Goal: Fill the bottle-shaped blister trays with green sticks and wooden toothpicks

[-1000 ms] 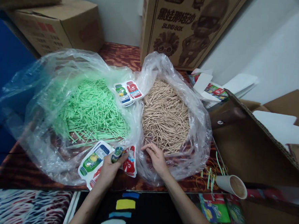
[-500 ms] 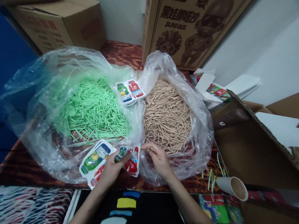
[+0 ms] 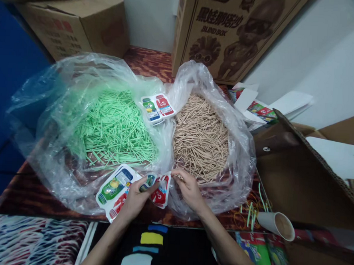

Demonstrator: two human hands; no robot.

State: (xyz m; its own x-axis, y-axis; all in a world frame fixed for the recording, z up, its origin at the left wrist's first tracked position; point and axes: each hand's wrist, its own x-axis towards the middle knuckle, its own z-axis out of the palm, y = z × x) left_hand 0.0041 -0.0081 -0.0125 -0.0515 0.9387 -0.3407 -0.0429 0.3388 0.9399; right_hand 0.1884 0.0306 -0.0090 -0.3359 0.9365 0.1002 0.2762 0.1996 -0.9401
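Note:
My left hand [image 3: 137,196] is closed on a small printed pouch [image 3: 158,189] with green and red bottle pictures, held open at its top. More such pouches [image 3: 112,190] lie under that hand. My right hand [image 3: 188,189] pinches a small bunch of tan sticks [image 3: 178,176] right beside the pouch's mouth. A clear bag of tan sticks [image 3: 202,140] lies just behind my right hand. A clear bag of green sticks [image 3: 114,126] lies to the left.
Two printed pouches [image 3: 157,107] rest between the bags. Cardboard boxes [image 3: 228,27] stand at the back and an open carton [image 3: 309,172] at the right. A paper cup [image 3: 276,224] lies on its side beside loose green sticks and rubber bands [image 3: 251,213].
My right hand has drawn a little left out of the tan pile toward the pouch. My left hand has raised the pouch slightly to meet it.

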